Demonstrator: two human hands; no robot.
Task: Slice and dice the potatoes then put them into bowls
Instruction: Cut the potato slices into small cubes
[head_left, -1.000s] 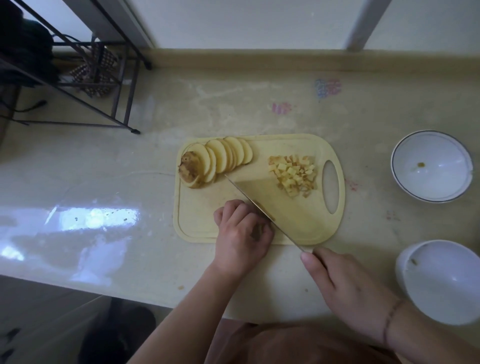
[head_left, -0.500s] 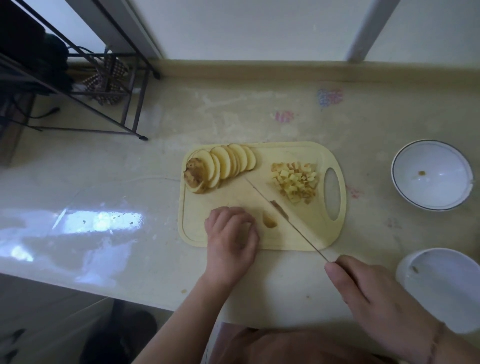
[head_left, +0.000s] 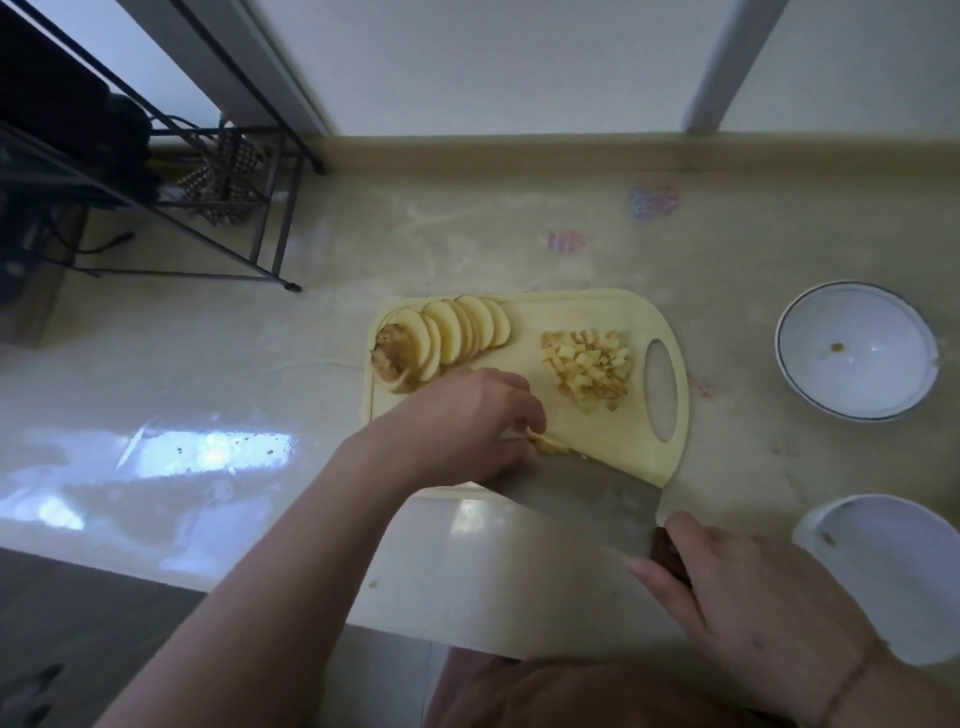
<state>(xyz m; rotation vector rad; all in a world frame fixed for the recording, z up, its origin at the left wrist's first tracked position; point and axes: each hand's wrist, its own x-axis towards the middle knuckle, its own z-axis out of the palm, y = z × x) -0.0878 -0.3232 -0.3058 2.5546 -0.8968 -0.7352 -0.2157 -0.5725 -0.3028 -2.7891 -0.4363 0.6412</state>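
Note:
A pale yellow cutting board (head_left: 576, 317) lies on the counter. A fan of potato slices (head_left: 457, 335) sits at its far left, and a heap of diced potato (head_left: 589, 366) lies near the handle hole. My left hand (head_left: 467, 421) curls over potato pieces (head_left: 550, 444) at the board's near edge, which are mostly hidden under it. My right hand (head_left: 743, 592) grips the handle of a cleaver (head_left: 582, 493), whose broad blade lies tilted by the potato pieces. Two white bowls stand to the right, one far (head_left: 852, 353) and one near (head_left: 893, 566).
A black wire rack (head_left: 156, 171) stands at the back left against the wall. The counter's front edge runs just below the board. Small coloured stickers (head_left: 654, 202) mark the counter behind the board.
My left hand has moved right over the potato pieces. The cleaver has swung from a diagonal across the board to lie along its near edge, flat side showing.

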